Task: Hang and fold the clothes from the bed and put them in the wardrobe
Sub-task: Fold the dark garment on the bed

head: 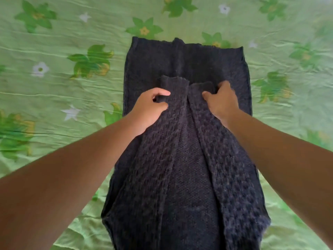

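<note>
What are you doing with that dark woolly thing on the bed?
A person is folding a dark knitted garment spread flat on the green flowery bedsheet. The left hand grips the end of one long knitted strip, probably a sleeve. The right hand grips the other. Both strips lie along the garment's middle, so the fold is only partly done.

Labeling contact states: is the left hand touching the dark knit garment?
Touching. Head view: the left hand pinches a fold of the dark knit garment between thumb and fingers.
</note>
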`<control>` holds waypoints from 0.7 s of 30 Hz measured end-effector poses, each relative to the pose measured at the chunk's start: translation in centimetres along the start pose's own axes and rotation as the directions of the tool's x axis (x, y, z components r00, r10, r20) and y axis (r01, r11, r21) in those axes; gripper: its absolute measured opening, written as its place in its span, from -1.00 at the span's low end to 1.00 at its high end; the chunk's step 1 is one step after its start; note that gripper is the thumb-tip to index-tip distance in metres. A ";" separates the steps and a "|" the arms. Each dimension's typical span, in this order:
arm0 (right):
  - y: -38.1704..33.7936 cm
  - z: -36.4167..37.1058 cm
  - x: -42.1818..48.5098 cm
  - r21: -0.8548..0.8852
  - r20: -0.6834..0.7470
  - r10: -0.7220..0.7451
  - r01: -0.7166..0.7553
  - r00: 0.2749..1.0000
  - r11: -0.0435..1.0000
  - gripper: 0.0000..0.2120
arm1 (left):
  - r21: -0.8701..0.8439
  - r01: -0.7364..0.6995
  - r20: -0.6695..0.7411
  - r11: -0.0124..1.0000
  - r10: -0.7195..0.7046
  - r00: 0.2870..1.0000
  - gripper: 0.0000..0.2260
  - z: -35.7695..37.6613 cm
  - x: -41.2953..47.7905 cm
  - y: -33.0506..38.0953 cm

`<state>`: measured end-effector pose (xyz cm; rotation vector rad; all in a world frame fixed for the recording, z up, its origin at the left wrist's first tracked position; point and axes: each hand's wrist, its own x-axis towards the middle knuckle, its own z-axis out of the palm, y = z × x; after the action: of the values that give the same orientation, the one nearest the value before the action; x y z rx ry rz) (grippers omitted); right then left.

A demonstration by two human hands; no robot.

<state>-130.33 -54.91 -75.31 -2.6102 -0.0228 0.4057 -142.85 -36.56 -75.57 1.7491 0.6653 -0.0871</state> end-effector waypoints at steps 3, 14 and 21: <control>1.1 -0.2 0.5 0.210 0.182 0.012 -0.051 0.983 0.976 -0.82 | -0.029 -0.003 -0.029 1.000 0.002 1.000 -0.67 0.6 1.3 0.9; 5.9 -1.4 -4.5 -0.451 0.020 -0.415 0.378 0.910 0.808 -0.35 | 0.809 -0.413 0.244 0.419 0.400 0.883 -0.41 1.8 -4.1 -1.5; 17.4 2.1 -21.8 -0.498 0.302 -0.460 0.550 0.835 0.671 -0.23 | 0.911 -0.349 0.305 0.221 0.209 0.929 -0.30 3.3 -20.3 -13.1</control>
<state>-152.78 -71.15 -79.27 -2.9606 -1.0666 0.4353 -165.03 -45.64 -79.95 3.0402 0.0955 -0.4246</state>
